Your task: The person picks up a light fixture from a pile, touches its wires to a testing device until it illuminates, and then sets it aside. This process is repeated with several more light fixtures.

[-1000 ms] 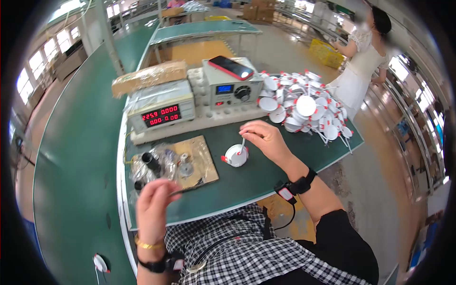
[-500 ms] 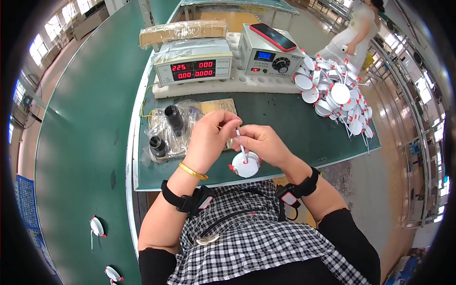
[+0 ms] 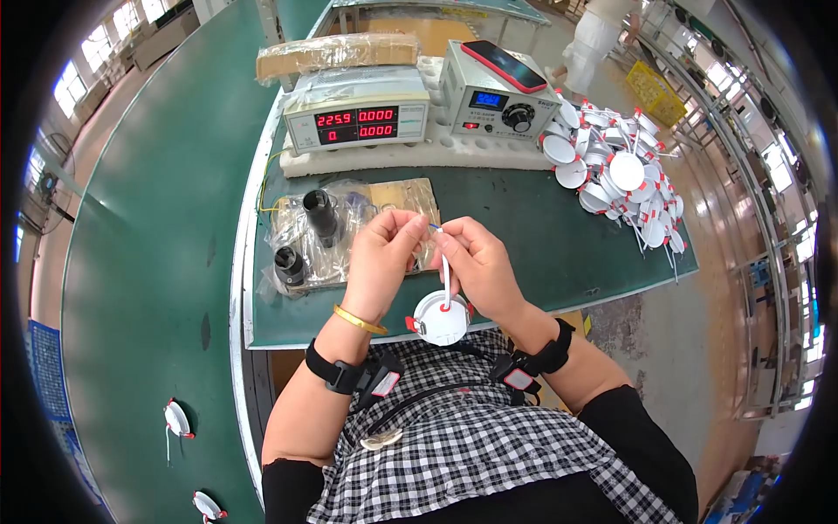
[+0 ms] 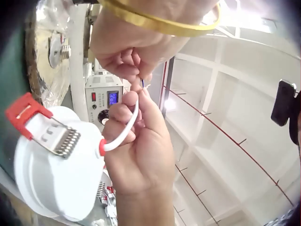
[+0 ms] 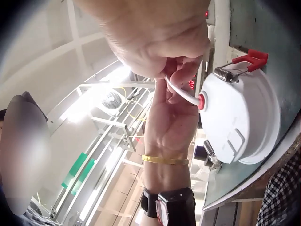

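Observation:
A round white downlight (image 3: pixel 443 320) with red-tipped spring clips hangs at the table's front edge, its white cable (image 3: pixel 447 281) running up from a red grommet. My right hand (image 3: pixel 482 269) pinches that cable near its end between thumb and fingers. Fingertip to fingertip with it, my left hand (image 3: pixel 382 260) pinches the thin wires at the cable's tip, where a blue wire (image 3: pixel 434 226) shows between the hands. In the left wrist view the downlight (image 4: pixel 61 165) sits beside the right hand, spring clip outward. The other wire ends are hidden by the fingers.
Behind the hands stand a power meter (image 3: pixel 356 122) with red digits and a regulator box (image 3: pixel 497 100) carrying a phone (image 3: pixel 503 66). A heap of downlights (image 3: pixel 615 170) lies at right. Black cylinders (image 3: pixel 321 218) stand on a plastic-covered board (image 3: pixel 410 194) at left.
My left hand has come from the lower left to meet my right hand at the cable's end. The downlight has shifted toward my body. A blue wire now shows between the fingertips.

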### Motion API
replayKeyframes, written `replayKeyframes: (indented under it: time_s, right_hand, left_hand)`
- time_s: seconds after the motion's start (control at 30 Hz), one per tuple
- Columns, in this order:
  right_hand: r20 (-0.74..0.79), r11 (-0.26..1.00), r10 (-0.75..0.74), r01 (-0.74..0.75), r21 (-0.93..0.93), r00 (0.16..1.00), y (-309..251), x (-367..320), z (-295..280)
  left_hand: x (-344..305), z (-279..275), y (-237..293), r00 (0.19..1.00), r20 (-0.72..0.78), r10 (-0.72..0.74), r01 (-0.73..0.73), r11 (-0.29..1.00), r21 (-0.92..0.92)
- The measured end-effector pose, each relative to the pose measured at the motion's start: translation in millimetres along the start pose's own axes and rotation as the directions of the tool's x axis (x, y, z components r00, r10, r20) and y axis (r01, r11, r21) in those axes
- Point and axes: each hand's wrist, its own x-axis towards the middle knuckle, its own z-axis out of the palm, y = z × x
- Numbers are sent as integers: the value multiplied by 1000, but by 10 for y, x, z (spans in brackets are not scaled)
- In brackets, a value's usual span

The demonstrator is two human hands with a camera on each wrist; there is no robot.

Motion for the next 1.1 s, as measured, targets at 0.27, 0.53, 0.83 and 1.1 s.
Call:
replayKeyframes:
  time_s: [0.27,0.53,0.83,1.1]
  right_hand:
    - [-132,990,-52,68,120,990,-89,149,74]
    - [-169,977,-83,113,180,982,-61,264,218]
    - [-190,974,-193,165,-153,963,54,321,210]
    - [-34,853,-18,-2,-522,999,252,649,103]
  left_hand:
    - [-377,-290,-92,987,5,162,-163,986,41]
    - [-894,-205,-526,955,248,-160,233,924,-303]
    - [-781,-235,-548,939,293,-180,238,955,-177]
    - [-678,-344,-625,903,326,-280,367,896,-248]
